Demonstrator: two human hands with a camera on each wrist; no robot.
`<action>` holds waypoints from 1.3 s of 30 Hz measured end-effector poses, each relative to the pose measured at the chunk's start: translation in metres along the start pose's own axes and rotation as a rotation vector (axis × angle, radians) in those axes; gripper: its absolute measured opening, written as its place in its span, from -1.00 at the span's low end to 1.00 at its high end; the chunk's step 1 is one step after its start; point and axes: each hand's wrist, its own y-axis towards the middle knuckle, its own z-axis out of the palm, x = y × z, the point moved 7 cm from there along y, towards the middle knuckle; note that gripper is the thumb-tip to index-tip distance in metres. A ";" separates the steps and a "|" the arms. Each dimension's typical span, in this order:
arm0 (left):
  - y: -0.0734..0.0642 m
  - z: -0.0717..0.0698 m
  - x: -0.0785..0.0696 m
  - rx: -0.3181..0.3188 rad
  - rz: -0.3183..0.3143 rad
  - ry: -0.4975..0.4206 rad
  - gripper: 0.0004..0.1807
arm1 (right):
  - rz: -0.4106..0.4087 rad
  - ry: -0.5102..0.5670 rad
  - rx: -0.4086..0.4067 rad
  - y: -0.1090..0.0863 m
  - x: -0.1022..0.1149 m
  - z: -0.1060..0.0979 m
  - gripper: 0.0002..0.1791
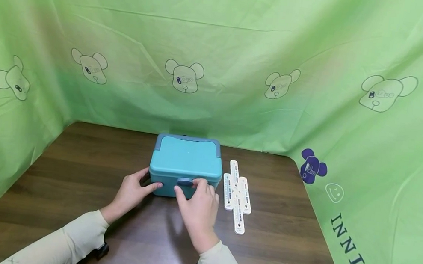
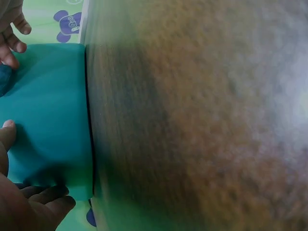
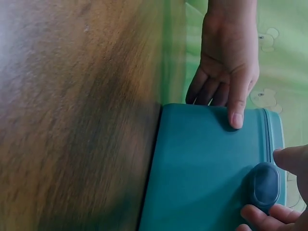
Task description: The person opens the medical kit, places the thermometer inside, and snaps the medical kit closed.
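Observation:
A closed teal plastic storage box (image 1: 187, 157) with a grey-blue carrying handle folded around its lid stands on the table. At its left front corner my left hand (image 1: 130, 192) holds it, thumb on the front face and fingers along the side. The right hand (image 1: 200, 208) is at the oval dark-blue latch (image 3: 265, 184) on the front. Its thumb and fingertips sit at opposite ends of this latch, as the right wrist view shows. In the left wrist view, right-hand fingertips (image 2: 10, 58) meet the latch's edge.
Several white strips with printed scales, resembling thermometers (image 1: 236, 195), lie close together to the right of the box. The brown wooden table (image 1: 283, 225) is enclosed at the back and sides by a green curtain (image 1: 213, 115) with printed bear heads.

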 end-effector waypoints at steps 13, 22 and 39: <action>0.002 0.000 -0.001 -0.022 -0.010 0.030 -0.33 | -0.021 -0.085 -0.117 0.007 0.005 0.011 -0.37; 0.001 -0.001 0.000 -0.009 -0.040 0.016 -0.29 | -0.024 -0.092 -0.170 0.007 0.004 0.015 -0.44; 0.003 -0.001 0.003 -0.024 -0.047 0.037 -0.35 | 0.074 -0.074 -0.062 0.011 0.006 0.008 -0.45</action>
